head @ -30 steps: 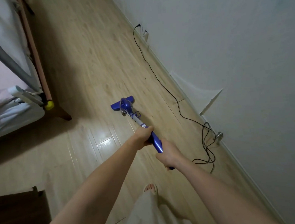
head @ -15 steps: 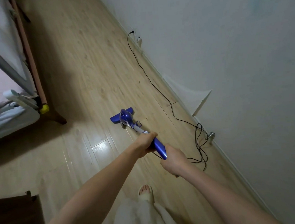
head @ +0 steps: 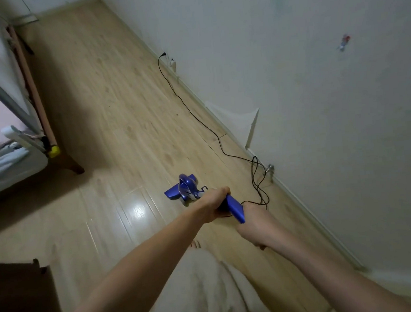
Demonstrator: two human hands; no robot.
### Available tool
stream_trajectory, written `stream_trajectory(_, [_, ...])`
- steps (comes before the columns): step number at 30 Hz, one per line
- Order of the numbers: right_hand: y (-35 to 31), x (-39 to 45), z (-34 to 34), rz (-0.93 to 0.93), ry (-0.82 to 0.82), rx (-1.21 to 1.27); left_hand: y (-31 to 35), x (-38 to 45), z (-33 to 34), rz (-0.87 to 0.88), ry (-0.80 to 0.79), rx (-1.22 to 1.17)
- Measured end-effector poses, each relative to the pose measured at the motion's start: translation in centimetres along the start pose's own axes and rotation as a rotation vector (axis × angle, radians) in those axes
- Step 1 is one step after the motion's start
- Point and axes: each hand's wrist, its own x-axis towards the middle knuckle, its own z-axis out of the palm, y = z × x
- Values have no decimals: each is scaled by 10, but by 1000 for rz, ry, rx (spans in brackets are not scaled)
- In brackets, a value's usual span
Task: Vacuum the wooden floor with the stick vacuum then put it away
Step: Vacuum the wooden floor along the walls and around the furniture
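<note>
A blue stick vacuum (head: 187,187) stands with its flat head on the light wooden floor (head: 111,109), just ahead of me. My left hand (head: 215,203) grips the tube right behind the motor body. My right hand (head: 253,220) grips the blue handle end (head: 235,209) lower down. Its black power cord (head: 195,112) runs along the floor to a wall socket (head: 172,63) and lies in loose loops near the skirting board.
A bed with a grey side rail (head: 0,94) and a wooden leg (head: 72,165) stands at the left. A white wall (head: 318,96) runs along the right, with a metal door stop (head: 269,170) at its foot. Dark furniture (head: 18,304) sits at the lower left.
The vacuum head has been drawn back toward me, and both hands came closer with it. My view has swung so more of the far floor and wall shows.
</note>
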Motion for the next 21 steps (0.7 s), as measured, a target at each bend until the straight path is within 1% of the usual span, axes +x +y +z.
stream_trajectory(5, [22,-51,20,36,30,104,-30,-26,17,-22,-53,102])
stream_trajectory(9, [27,-69,38,51,28,227,-43,-34,22,-31,-84,211])
stream_trajectory(11, [23,-66,45,76,31,303,-41,-32,18,-37,-100,239])
stream_trajectory(15, [12,-42,57,79,48,407,-31,-21,4,-21,-77,265])
stream_trajectory(18, [7,-19,64,77,51,416,-27,-4,-4,15,-32,303])
stream_trajectory(21, [3,6,66,95,6,408,-23,20,-12,32,10,282])
